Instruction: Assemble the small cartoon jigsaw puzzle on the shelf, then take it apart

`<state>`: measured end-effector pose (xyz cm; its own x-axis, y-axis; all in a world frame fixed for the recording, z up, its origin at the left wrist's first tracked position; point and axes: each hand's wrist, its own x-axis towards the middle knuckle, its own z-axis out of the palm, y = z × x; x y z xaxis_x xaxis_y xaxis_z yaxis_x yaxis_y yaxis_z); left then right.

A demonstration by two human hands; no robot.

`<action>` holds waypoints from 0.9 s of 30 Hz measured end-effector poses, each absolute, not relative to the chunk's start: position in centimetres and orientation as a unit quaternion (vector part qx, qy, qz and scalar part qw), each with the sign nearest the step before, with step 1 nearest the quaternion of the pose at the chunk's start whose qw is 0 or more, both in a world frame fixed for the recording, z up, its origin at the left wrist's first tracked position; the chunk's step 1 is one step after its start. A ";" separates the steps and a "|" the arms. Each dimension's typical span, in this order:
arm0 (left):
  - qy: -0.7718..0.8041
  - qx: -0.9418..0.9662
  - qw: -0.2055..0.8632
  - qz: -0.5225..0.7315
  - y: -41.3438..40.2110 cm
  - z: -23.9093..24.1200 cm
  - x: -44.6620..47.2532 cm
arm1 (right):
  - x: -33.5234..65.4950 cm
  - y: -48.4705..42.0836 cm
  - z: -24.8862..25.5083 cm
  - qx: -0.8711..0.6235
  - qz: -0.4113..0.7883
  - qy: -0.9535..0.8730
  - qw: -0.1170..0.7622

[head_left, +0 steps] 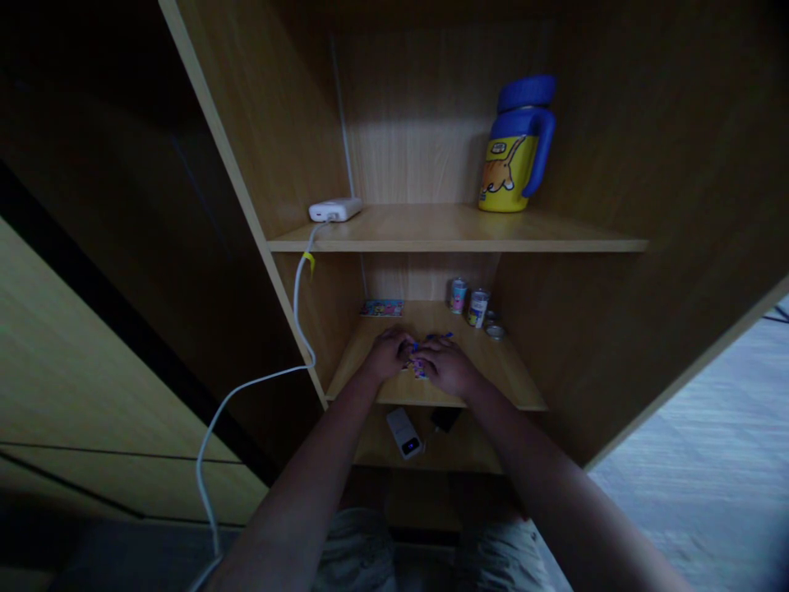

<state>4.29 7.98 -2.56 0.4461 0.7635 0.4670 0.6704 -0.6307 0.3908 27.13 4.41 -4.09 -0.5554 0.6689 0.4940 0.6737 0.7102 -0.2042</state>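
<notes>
My left hand (pixel 388 353) and my right hand (pixel 447 366) meet over the middle wooden shelf (pixel 493 370). Between them they grip a small blue-and-pink item (pixel 420 367), which my fingers mostly hide, so I cannot tell exactly what it is. Behind my hands stand two small printed cans (pixel 457 296) (pixel 477 308), with a round metal lid (pixel 494 331) to their right. A colourful printed card (pixel 382 307) lies at the shelf's back left.
Above, a blue-and-yellow cartoon bottle (pixel 516 156) and a white power bank (pixel 334 210) sit on the upper shelf, its white cable (pixel 296 296) hanging down the cabinet's front. Below, a white device (pixel 403 432) and a black object (pixel 445 419) lie on the lower shelf.
</notes>
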 end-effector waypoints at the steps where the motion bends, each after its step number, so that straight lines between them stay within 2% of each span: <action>1: 0.419 0.848 0.078 0.316 8.0 -2.5 4.3 | 27.1 4.4 -4.1 -0.380 -0.004 -0.882 0.279; 27: 0.380 0.859 0.099 0.330 8.0 -2.9 4.3 | 27.0 4.4 -4.1 -0.399 -0.017 -0.885 0.241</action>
<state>4.31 8.00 -2.92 0.4938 0.7173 0.4915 0.5871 -0.6920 0.4201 27.04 4.44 -4.12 -0.5657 0.6978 0.4394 0.7143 0.6809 -0.1617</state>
